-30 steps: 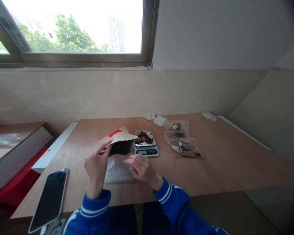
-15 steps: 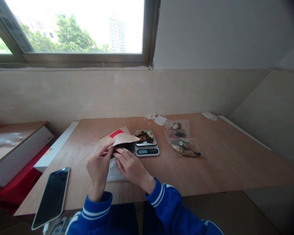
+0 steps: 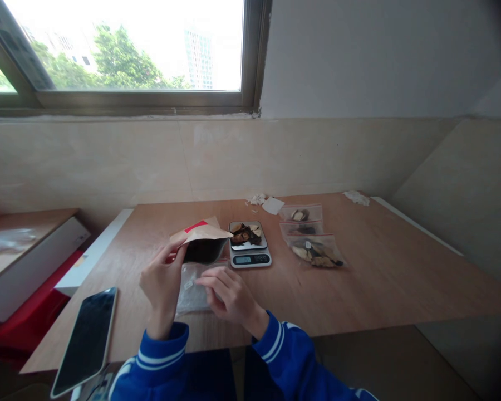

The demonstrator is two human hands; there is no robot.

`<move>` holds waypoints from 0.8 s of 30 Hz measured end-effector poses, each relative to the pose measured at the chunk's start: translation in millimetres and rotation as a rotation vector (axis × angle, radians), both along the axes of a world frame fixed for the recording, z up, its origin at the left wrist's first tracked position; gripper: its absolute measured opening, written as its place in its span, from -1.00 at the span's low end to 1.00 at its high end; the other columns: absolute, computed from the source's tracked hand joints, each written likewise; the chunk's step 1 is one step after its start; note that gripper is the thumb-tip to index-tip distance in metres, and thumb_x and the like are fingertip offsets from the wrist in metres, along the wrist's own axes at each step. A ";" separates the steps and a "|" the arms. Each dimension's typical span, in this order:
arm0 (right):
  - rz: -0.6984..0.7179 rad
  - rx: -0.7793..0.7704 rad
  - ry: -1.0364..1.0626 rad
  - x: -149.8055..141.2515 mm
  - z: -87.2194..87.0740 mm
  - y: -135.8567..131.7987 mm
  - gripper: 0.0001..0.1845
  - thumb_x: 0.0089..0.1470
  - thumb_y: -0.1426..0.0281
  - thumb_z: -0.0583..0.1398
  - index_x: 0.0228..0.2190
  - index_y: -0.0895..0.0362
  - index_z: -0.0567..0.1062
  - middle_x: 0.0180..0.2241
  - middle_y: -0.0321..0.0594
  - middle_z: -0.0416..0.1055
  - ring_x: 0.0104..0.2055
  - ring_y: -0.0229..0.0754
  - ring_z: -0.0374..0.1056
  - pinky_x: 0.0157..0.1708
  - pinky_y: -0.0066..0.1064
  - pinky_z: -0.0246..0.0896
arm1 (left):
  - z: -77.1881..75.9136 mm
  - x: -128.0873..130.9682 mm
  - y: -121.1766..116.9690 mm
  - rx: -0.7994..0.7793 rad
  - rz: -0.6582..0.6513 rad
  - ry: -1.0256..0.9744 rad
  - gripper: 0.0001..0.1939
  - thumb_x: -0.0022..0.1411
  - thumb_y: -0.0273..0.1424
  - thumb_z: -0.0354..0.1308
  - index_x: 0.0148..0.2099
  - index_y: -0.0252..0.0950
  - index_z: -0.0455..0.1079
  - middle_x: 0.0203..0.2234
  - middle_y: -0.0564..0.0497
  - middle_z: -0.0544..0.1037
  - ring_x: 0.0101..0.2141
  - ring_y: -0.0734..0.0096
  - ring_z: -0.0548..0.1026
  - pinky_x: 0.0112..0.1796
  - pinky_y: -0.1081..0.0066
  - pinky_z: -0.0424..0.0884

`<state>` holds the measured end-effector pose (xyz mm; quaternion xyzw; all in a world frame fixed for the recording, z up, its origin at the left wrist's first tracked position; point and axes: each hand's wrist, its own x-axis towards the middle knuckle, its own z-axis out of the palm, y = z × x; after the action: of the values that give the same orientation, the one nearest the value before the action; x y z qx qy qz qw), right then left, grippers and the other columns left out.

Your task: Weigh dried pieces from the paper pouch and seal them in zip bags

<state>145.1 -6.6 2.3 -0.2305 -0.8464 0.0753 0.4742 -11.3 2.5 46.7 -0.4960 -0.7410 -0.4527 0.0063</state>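
A wide reddish-brown wooden worktop [image 3: 384, 273] carries everything, with the wall at twelve o'clock. Near its left edge a large black-screened phone in a pale case [image 3: 86, 340] lies at eight o'clock from a brown kraft-paper pouch with a dark inside and a patch of red [image 3: 206, 235]. The left hand [image 3: 162, 284] grasps the pouch by the left side of its open mouth, which faces the person. The right hand [image 3: 229, 292] is just beside the pouch at five o'clock, fingers curled and tips drawn together; I cannot tell whether anything is pinched between them.

At six o'clock from the pouch, a clear plastic bag [image 3: 192, 302] lies flat, partly under the right hand in view. Around three o'clock, well apart, are three clear zip bags with red strips: the nearest [image 3: 315, 254] is the largest and holds pale and brown dried pieces; the middle one [image 3: 307, 229] and the farthest [image 3: 300, 214] run back toward the wall.

Between pouch and bags, at three o'clock, sits a small white scale with a black display panel [image 3: 250, 260], bearing a heap of dark brown and pale dried pieces [image 3: 245, 235]. At two o'clock lies a white paper square [image 3: 273, 205].
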 end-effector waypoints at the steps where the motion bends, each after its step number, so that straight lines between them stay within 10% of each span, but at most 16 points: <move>1: -0.010 0.007 0.009 1.1 -4.6 -1.5 -0.69 0.14 0.54 0.01 -0.11 0.13 0.41 -0.23 -0.13 0.46 -0.17 -0.16 0.37 -0.16 -0.31 0.36 | 4.7 -0.3 3.4 0.038 0.003 0.011 -0.77 0.18 -0.15 0.15 -0.18 -0.06 0.56 -0.39 0.08 0.60 -0.42 0.41 0.50 -0.40 0.46 0.26; 12: -0.336 -0.274 -0.317 -8.6 -54.9 19.5 -0.55 0.10 0.48 0.14 0.05 0.20 0.31 0.11 0.06 0.26 0.15 0.08 0.16 0.10 -0.01 0.18 | 33.3 -29.1 74.8 0.389 -0.098 0.015 -0.61 0.24 -0.30 0.08 0.08 -0.36 0.32 -0.03 -0.19 0.41 0.02 0.18 0.36 0.07 0.17 0.27; 18: -0.363 -0.349 -0.475 -23.8 -55.7 45.1 -0.68 0.12 0.42 0.16 -0.07 0.24 0.39 -0.07 0.04 0.37 0.00 0.01 0.24 0.01 -0.12 0.20 | -1.6 -27.5 71.0 0.372 -0.140 -0.076 -0.37 0.18 -0.31 0.14 0.23 -0.36 0.05 0.15 -0.29 0.15 0.02 0.19 0.37 0.06 0.13 0.31; 24: -0.428 -0.380 -0.569 -31.9 -48.7 50.9 -0.82 0.14 0.50 0.12 -0.20 0.21 0.44 -0.17 0.00 0.42 -0.07 0.03 0.26 -0.04 -0.11 0.17 | -60.4 -8.4 49.4 0.187 -0.217 -0.178 -0.55 0.19 -0.28 0.09 0.08 -0.35 0.17 0.05 -0.25 0.21 -0.17 0.27 0.44 -0.15 0.16 0.45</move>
<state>113.3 44.3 -46.4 -0.4966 -0.8478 0.0633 0.1749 -19.7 51.9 -13.7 -0.5283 -0.6351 -0.5600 -0.0623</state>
